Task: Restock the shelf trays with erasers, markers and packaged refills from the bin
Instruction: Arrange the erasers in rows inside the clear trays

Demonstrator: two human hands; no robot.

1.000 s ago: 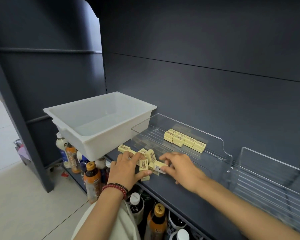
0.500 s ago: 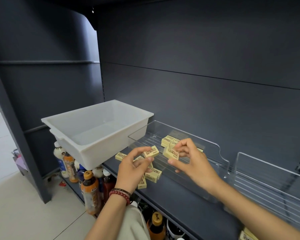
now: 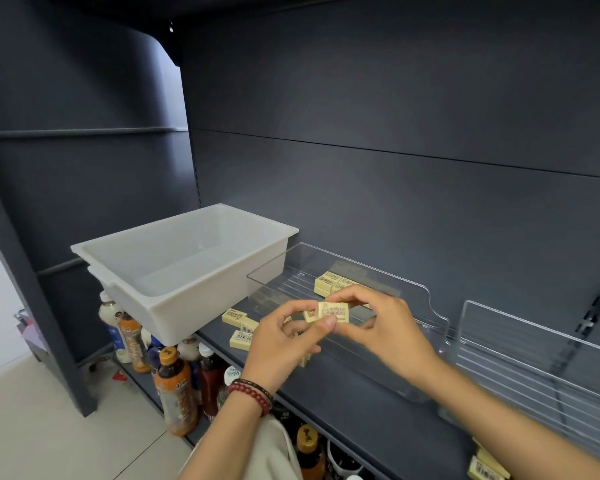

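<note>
Right now we hold a pale yellow eraser [image 3: 333, 311] up in front of us with both hands, just above the front wall of the clear tray [image 3: 426, 296]. Our left hand [image 3: 284, 344], with bead bracelets [image 3: 253, 393] at the wrist, has its fingers curled and its thumb pressed on the eraser's lower edge. Our right hand [image 3: 385, 330] pinches the same eraser from above and from the right, with its fingers bent round it. A second eraser [image 3: 310, 315] peeks out just behind the first, close against the left fingers. We cannot tell whether the left hand grips that one too.

Inside the tray, near its back wall, a short row of erasers [image 3: 329, 284] lies flat, partly hidden by our right fingers. Some loose erasers [image 3: 239, 339] lie on the dark shelf [image 3: 343, 403], between the tray and the white bin [image 3: 187, 271]. The bin stands at the left end of the shelf, and its near corner is beside the loose ones. To the right of the first tray stands another tray [image 3: 534, 341], also clear, and the two are side by side. Below the shelf, drink bottles [image 3: 175, 386] stand packed together on a lower level. A few yellow packs [image 3: 487, 467] show at the bottom right edge of our view.
</note>
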